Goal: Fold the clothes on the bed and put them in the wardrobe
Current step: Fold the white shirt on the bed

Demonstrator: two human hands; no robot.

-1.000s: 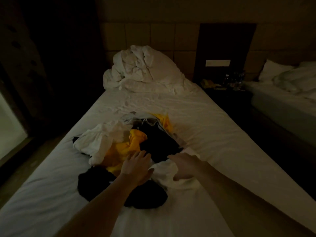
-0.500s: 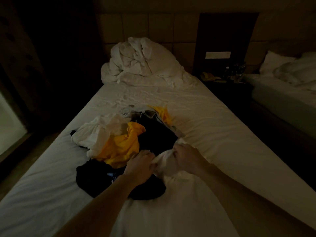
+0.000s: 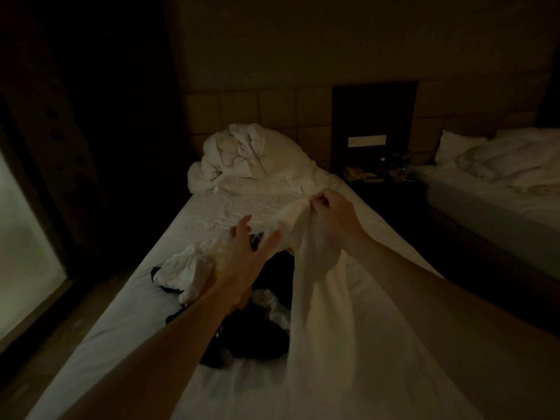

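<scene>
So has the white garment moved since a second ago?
Yes. The white garment has been lifted off the clothes pile by the right hand and now hangs above the bed.

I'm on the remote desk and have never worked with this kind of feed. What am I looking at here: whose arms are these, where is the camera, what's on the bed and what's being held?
There is no machine here. The arms belong to a person, and the single camera sits on their head, looking forward and down, so you see the scene as they do.

The right hand pinches the top of a white garment and holds it up, so the cloth hangs down over the bed. The left hand is spread open beside it, fingers at the raised cloth's edge without gripping.

Below the hands lies a pile of unfolded clothes: white, black and a bit of yellow. A crumpled white duvet sits at the head of the bed. To the right are a dark nightstand and a second bed. The room is dim, so small details are hard to tell.
</scene>
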